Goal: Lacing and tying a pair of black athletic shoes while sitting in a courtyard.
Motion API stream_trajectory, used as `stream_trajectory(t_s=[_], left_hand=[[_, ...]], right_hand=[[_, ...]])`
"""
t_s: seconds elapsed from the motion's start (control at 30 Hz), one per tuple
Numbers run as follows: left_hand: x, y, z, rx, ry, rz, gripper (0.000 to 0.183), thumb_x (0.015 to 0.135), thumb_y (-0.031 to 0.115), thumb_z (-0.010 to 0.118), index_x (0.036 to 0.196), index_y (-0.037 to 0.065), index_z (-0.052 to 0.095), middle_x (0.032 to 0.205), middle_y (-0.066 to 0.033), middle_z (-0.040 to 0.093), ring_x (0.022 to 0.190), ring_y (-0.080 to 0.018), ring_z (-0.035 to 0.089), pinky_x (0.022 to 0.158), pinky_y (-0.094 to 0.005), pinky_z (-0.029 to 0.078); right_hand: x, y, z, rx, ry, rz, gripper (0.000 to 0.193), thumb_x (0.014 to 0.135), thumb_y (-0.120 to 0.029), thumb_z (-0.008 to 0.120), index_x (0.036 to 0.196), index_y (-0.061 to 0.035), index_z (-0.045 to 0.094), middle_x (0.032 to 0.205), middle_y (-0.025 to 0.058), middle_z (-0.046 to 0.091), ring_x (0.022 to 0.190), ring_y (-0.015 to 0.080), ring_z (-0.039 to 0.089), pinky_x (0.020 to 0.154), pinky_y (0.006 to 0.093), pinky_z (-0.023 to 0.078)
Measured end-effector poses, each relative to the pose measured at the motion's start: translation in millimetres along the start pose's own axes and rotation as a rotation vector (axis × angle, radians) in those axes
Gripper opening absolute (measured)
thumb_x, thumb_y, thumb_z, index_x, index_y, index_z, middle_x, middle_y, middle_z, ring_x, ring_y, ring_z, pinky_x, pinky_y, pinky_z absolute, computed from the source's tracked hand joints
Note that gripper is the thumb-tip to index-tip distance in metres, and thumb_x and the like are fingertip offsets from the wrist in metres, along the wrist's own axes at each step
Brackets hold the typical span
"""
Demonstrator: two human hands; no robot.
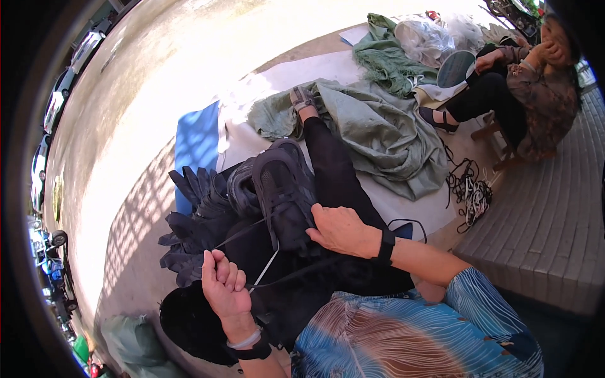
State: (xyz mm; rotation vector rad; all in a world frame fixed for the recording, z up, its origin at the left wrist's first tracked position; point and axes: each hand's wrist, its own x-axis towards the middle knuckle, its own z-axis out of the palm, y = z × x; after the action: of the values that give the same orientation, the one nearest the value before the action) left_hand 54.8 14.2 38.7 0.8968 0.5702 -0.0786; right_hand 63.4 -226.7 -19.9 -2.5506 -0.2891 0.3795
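Observation:
A dark grey sneaker upper (pixel 285 183), with laces across its front, rests on my lap over black trousers. My right hand (pixel 348 232) grips the side of the upper, its thumb near the edge. To the left, my left hand (pixel 225 286) is raised with fingers curled, pinching a dark shoelace (pixel 242 233) drawn out from the upper. A thin pale strip or tool (pixel 266 267) slants between the upper and my left wrist; its kind is unclear. Another dark length of lace (pixel 296 273) crosses below.
Several dark shoe pieces (pixel 195 233) are heaped left of the upper. Ahead lie green cloth (pixel 378 126) and a blue sheet (pixel 196 142). Tangled laces (pixel 469 195) lie on the ground at right. A seated person (pixel 535 107) is beyond, beside a tiled ledge (pixel 535 246).

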Motion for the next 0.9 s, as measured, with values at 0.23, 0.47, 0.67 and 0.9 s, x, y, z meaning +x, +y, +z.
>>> stream_trajectory(t_s=[0.23, 0.47, 0.67, 0.9], left_hand=[[-8.3, 2.9, -8.0, -0.053, -0.032, 0.004, 0.025, 0.099, 0.025, 0.045, 0.091, 0.005, 0.058, 0.055, 0.0066, 0.028, 0.042, -0.0029, 0.023, 0.037, -0.0201, 0.022], [-32.2, 46.9, -3.4, -0.184, -0.231, 0.122, 0.026, 0.102, 0.023, 0.039, 0.097, 0.002, 0.053, 0.058, 0.0033, 0.029, 0.043, -0.0048, 0.021, 0.036, -0.0210, 0.024], [-75.4, 95.3, -34.4, -0.219, -0.208, 0.439, 0.029, 0.103, 0.017, 0.033, 0.108, -0.007, 0.048, 0.063, -0.0008, 0.028, 0.048, -0.0082, 0.025, 0.041, -0.0217, 0.026], [-130.2, 160.7, -71.1, -0.183, -0.044, 0.794, 0.023, 0.092, 0.025, 0.048, 0.090, 0.008, 0.063, 0.078, -0.0080, 0.061, 0.076, -0.0268, 0.059, 0.070, -0.0393, 0.047]], right_hand=[[17.7, 0.8, 0.7, -0.009, 0.015, -0.016, 0.017, 0.080, -0.013, 0.056, 0.083, 0.0025, 0.050, 0.064, 0.0221, 0.061, 0.061, 0.0397, 0.064, 0.057, 0.0446, 0.053], [13.3, 12.1, -20.0, 0.067, -0.054, -0.026, 0.025, 0.082, -0.019, 0.059, 0.085, 0.0056, 0.056, 0.070, 0.0220, 0.063, 0.072, 0.0387, 0.065, 0.067, 0.0456, 0.052], [5.8, 60.7, -50.6, 0.935, -0.187, 0.243, 0.024, 0.089, -0.025, 0.062, 0.083, -0.0024, 0.066, 0.055, -0.0066, 0.043, 0.045, 0.0032, 0.032, 0.041, 0.0207, 0.026], [-4.5, 101.3, -40.7, 1.207, -0.103, 0.499, 0.025, 0.087, -0.024, 0.063, 0.077, -0.0021, 0.062, 0.055, -0.0085, 0.038, 0.042, 0.0011, 0.026, 0.037, 0.0201, 0.017]])
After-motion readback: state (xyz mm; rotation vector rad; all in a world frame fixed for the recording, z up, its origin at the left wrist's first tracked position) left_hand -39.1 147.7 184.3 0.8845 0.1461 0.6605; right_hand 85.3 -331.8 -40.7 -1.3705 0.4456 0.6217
